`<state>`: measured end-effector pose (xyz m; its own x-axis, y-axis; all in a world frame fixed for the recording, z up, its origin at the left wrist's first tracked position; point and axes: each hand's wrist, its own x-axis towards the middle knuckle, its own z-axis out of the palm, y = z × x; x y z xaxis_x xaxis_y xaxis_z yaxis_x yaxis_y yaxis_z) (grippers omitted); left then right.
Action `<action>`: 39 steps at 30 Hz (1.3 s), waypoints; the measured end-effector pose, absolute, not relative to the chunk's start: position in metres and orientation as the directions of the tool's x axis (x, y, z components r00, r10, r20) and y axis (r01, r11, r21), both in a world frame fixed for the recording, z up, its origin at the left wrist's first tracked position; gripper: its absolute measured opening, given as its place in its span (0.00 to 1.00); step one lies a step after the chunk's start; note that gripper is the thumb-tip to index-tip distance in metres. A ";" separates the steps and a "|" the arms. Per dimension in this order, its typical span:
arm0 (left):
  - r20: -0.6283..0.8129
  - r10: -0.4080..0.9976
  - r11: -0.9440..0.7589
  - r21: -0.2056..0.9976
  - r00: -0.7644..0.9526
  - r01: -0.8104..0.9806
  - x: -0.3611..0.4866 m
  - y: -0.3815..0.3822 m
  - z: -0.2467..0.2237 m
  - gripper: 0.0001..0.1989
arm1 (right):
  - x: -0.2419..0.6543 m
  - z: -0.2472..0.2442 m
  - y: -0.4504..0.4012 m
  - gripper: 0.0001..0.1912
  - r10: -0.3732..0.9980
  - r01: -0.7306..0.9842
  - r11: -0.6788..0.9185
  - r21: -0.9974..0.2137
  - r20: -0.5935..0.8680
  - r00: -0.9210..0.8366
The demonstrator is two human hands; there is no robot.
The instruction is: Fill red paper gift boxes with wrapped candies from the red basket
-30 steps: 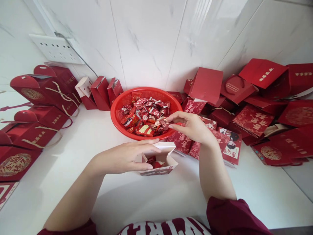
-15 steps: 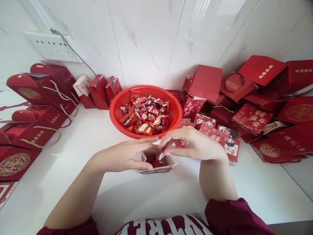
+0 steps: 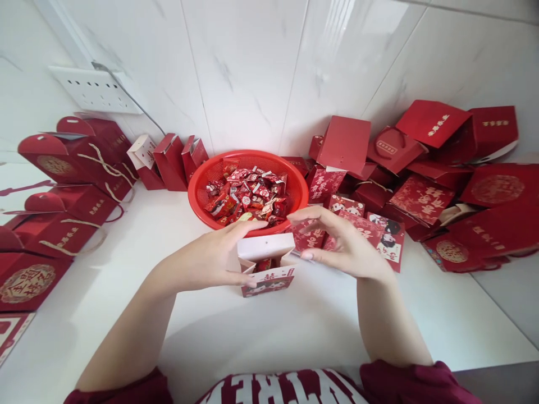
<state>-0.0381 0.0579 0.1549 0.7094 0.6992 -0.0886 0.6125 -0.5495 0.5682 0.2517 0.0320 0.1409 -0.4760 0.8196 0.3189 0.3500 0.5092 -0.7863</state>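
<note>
A small red and white paper gift box [image 3: 269,285] stands upright on the table with its top flaps up and wrapped candies [image 3: 264,265] inside. My left hand [image 3: 202,261] grips the box by its left side, thumb on the front panel and fingers round the back. To the right of the box, my right hand [image 3: 347,247] hovers with thumb and fingers apart, holding nothing. Just behind the box sits a red plastic basket [image 3: 192,193] with many wrapped candies [image 3: 252,188] in it.
Red gift boxes with rope handles [image 3: 80,202] line the left side. Three small boxes [image 3: 169,160] stand by the wall. A heap of red boxes [image 3: 421,191] fills the right, with flat printed boxes [image 3: 391,238] in front. A socket strip [image 3: 95,90] is on the tiled wall.
My right hand has let go of a candy over the box and drawn back to the right, its fingers spreading. The box's flaps now show upright, with my left hand still on it.
</note>
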 end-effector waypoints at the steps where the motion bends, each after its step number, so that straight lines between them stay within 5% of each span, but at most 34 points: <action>1: -0.087 0.702 -0.553 0.560 0.707 0.617 -0.038 0.057 0.154 0.45 | 0.251 0.131 0.030 0.34 0.820 0.354 0.512 -0.782 0.323 -0.473; 5: -0.062 0.727 -0.525 0.591 0.684 0.612 -0.036 0.056 0.150 0.37 | 0.241 0.085 0.022 0.47 0.847 0.257 0.398 -0.881 0.245 -0.472; 9: -0.080 0.761 -0.439 0.667 0.644 0.601 -0.031 0.054 0.145 0.35 | 0.226 0.050 0.012 0.36 0.921 0.108 0.260 -0.960 0.213 -0.328; 14: -0.058 0.788 -0.356 0.769 0.613 0.530 -0.028 0.051 0.138 0.36 | 0.221 0.034 0.003 0.12 0.922 0.171 0.362 -0.916 0.326 -0.208; 23: 0.023 0.759 -0.320 0.884 0.650 0.342 -0.031 0.043 0.092 0.13 | 0.226 0.035 -0.002 0.15 0.756 0.143 0.625 -0.767 0.549 -0.357; 39: 0.087 0.865 -0.312 0.864 0.495 0.394 -0.005 0.015 0.088 0.12 | 0.216 0.022 -0.012 0.14 0.864 0.242 0.497 -0.833 0.449 -0.227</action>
